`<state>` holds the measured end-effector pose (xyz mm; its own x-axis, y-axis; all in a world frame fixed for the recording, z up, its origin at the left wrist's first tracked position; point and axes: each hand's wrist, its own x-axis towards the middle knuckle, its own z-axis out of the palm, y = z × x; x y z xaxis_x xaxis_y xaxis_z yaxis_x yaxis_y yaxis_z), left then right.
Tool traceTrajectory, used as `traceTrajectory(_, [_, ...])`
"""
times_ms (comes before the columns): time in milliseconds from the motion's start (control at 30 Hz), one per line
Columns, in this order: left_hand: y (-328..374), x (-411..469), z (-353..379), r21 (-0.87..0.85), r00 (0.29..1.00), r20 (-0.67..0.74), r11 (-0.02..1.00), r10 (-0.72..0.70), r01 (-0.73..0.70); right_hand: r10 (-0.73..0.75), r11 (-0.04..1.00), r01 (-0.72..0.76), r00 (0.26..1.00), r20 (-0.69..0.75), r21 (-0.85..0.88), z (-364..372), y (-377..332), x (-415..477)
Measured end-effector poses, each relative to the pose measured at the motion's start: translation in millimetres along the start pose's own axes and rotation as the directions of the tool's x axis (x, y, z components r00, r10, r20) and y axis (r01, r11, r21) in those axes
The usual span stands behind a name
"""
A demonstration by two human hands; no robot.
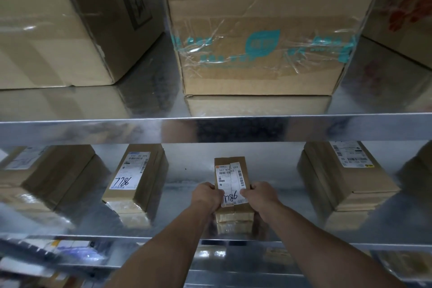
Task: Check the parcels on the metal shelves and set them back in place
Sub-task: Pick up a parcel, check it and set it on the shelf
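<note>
Left-hand grip [207,195] and right-hand grip [261,194] are closed around the small parcel [230,168] marked 7786, held on the lower metal shelf [180,215].

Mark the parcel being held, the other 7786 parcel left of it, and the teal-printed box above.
Held parcel [230,177]: head view, its white label.
Other 7786 parcel [131,170]: head view, its white label.
Teal-printed box [261,44]: head view, teal logo on its front.

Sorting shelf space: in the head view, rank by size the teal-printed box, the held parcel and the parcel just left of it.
1. teal-printed box, clearly largest.
2. left parcel.
3. held parcel, smallest, though partly covered.
</note>
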<state>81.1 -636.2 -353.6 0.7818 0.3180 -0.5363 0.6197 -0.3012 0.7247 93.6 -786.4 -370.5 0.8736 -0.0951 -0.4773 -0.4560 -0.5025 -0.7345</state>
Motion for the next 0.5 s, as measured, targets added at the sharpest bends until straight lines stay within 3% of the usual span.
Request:
traceTrajectory(133, [0, -6, -3, -0.019, 1.000, 0.027, 1.000, 0.011, -0.011, 0.019, 0.996, -0.023, 0.999, 0.040, 0.083, -7, -5, -7])
traceTrajectory(300, [-1, -13, -9, -0.064, 0.995, 0.038, 0.994, 0.093, -0.090, -0.008, 0.941, -0.023, 0.996, 0.090, 0.339, -14, -3, -16])
traceTrajectory(500, [10, -31, -27, -0.286, 0.977, 0.103, 0.946, 0.189, -0.153, -0.027, 0.844, -0.040, 0.993, 0.117, 0.535, -31, -26, -36])
